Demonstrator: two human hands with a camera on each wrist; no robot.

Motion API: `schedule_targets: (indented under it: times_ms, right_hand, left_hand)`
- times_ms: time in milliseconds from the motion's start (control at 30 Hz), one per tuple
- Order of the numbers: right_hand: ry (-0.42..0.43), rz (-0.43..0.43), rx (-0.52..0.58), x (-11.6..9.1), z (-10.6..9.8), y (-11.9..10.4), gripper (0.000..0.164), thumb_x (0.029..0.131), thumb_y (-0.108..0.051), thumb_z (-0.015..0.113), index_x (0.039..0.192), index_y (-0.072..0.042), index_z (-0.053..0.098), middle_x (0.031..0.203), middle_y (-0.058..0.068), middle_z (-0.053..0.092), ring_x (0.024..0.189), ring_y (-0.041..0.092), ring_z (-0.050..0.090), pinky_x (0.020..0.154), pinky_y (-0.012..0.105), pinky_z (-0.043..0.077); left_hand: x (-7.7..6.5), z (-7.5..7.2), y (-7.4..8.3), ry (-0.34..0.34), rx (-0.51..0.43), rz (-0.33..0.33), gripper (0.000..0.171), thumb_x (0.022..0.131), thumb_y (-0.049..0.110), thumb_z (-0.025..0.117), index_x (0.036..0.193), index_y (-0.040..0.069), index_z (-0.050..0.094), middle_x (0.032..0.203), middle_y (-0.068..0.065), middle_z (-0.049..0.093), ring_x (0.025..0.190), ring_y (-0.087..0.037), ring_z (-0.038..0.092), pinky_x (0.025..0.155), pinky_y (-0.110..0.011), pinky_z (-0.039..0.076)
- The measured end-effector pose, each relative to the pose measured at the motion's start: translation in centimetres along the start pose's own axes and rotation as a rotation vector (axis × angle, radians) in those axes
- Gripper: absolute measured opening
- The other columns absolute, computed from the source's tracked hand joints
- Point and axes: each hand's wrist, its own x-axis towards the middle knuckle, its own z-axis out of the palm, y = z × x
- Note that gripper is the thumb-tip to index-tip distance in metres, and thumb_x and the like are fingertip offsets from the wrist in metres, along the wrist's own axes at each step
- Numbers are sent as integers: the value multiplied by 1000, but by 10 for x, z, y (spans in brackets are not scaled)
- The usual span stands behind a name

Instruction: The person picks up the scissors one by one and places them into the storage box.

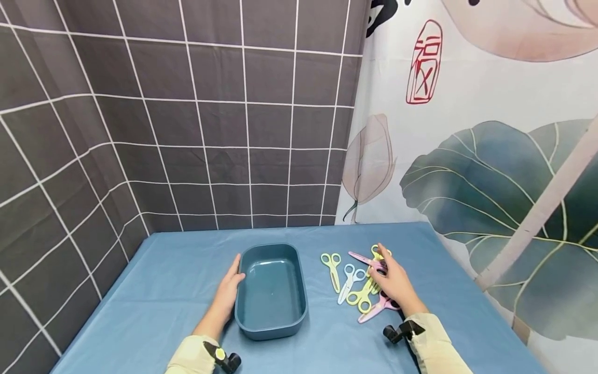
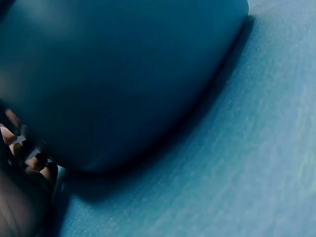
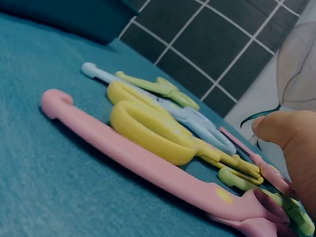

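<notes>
My left hand (image 1: 227, 291) holds the left side of a deep blue-green rectangular tub (image 1: 271, 293), thumb at the rim; in the left wrist view the bent fingers (image 2: 37, 163) meet its outer wall. On the right, my right hand (image 1: 394, 280) hovers over a loose pile of plastic scissors with thumb and index finger spread. A pink pair of scissors (image 1: 362, 258) lies under those fingers, apparently not gripped. Around it are yellow scissors (image 1: 362, 297), pale blue scissors (image 1: 349, 280), light green scissors (image 1: 334, 270) and a nearer pink pair (image 3: 143, 168). The palm hides part of the pile.
A blue cloth (image 1: 177, 270) covers the table. Behind stands a dark grey curtain (image 1: 219, 124) with white grid lines, and a white printed curtain (image 1: 383, 93) hangs at the right. Black wrist cameras are strapped over both sleeves.
</notes>
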Motion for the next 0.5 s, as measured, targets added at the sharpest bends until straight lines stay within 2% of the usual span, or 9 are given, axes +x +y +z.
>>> schedule_targets:
  times_ms: [233,367,500]
  right_hand:
    - [35,-49,-89,2,2,2,78,93,-20,70,158,-3,30,150,28,46,134,52,44,106,67,37]
    - [48,-47,-99,5,2,9,78,90,-22,73,156,-2,35,147,32,45,131,53,45,103,68,39]
    - [27,-26,-89,9,1,18,80,90,-26,74,155,-2,36,142,29,50,127,50,49,102,66,41]
  left_hand:
    - [4,6,-4,1,-4,2,62,104,7,35,162,7,15,169,-14,6,155,-35,-1,124,-55,2]
    - [6,10,-5,-6,-8,2,62,105,7,35,163,8,15,169,-14,5,155,-36,-2,123,-56,2]
    - [7,17,-4,-15,-16,5,62,104,7,35,163,8,15,169,-15,5,154,-37,-2,123,-57,2]
